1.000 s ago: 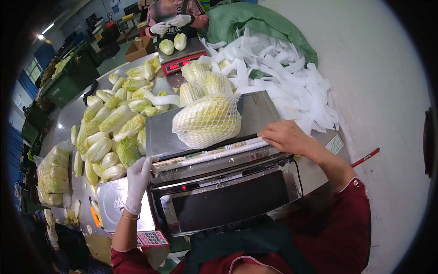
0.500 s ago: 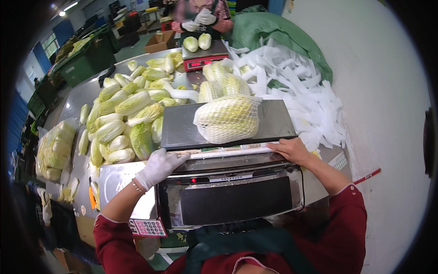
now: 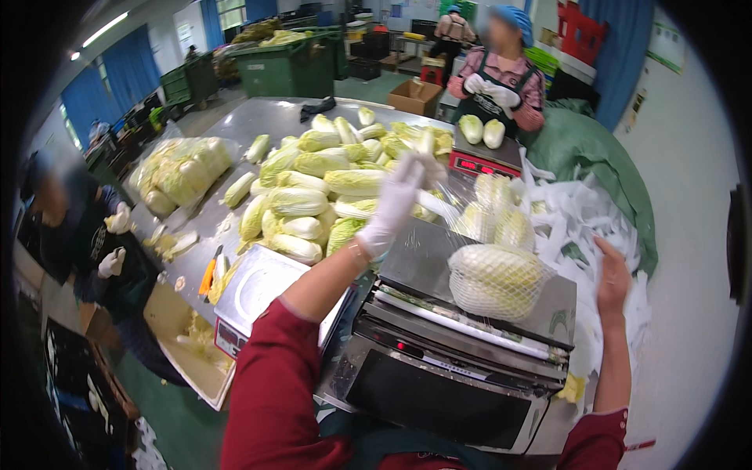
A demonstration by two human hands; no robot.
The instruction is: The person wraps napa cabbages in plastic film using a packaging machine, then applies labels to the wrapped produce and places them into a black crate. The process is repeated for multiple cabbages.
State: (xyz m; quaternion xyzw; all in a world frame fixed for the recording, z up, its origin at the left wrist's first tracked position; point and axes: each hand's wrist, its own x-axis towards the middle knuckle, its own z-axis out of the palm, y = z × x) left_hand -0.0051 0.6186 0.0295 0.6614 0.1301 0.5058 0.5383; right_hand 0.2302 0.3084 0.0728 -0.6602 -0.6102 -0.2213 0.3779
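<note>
White foam netting (image 3: 500, 283) is being worn by pale-yellow napa cabbage (image 3: 509, 279); gloved left hand (image 3: 397, 200), bare right hand (image 3: 612, 278): grips not being discernible.

large green plastic bin (image 3: 274, 76) beyond grey metal surface (image 3: 262, 119) | blue fabric curtains (image 3: 128, 64), left | open brown cardboard box (image 3: 412, 105) beyond surface | white tube light (image 3: 105, 29), upper left

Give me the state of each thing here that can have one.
Left hand: gloved, raised, grip unclear
Right hand: bare, raised, grip unclear
Nearest netted cabbage: in its mesh, lying down
Dark-fronted machine: red light lit
Red scale: display lit, two cabbages on top
Clear cabbage bag: filled
Cardboard box: open-topped
</note>
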